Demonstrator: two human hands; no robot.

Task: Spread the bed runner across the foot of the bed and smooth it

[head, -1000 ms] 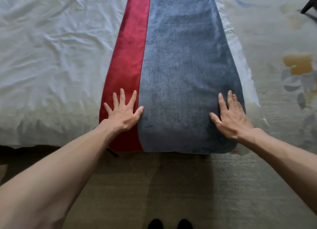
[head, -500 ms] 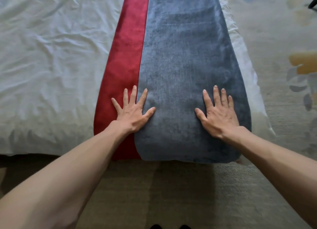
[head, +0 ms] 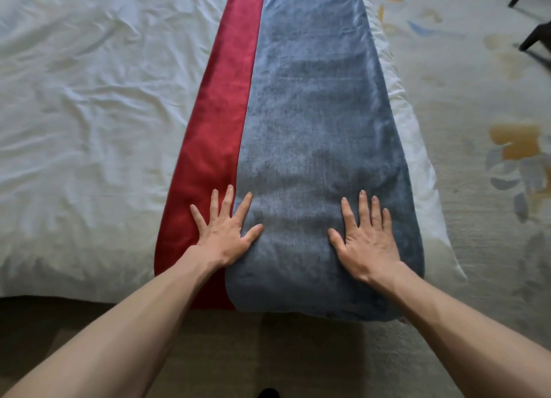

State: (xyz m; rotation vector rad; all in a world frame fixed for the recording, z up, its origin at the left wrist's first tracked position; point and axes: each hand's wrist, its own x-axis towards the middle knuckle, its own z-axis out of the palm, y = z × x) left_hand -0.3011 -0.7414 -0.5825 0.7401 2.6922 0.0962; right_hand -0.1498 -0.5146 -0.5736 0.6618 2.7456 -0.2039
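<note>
With left hand [head: 222, 238] and right hand [head: 368, 244] spread flat on the bed runner [head: 313, 114], we judge it soft, limp, best palm-stroked.

Your bed runner [head: 313, 114] lies on the bed [head: 89, 114] along its right edge; your left hand [head: 225, 232] and right hand [head: 368, 242] rest on its near end.

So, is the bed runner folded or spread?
Spread out: the bed runner lies flat over the white sheet, left hand and right hand pressing its near end.
</note>
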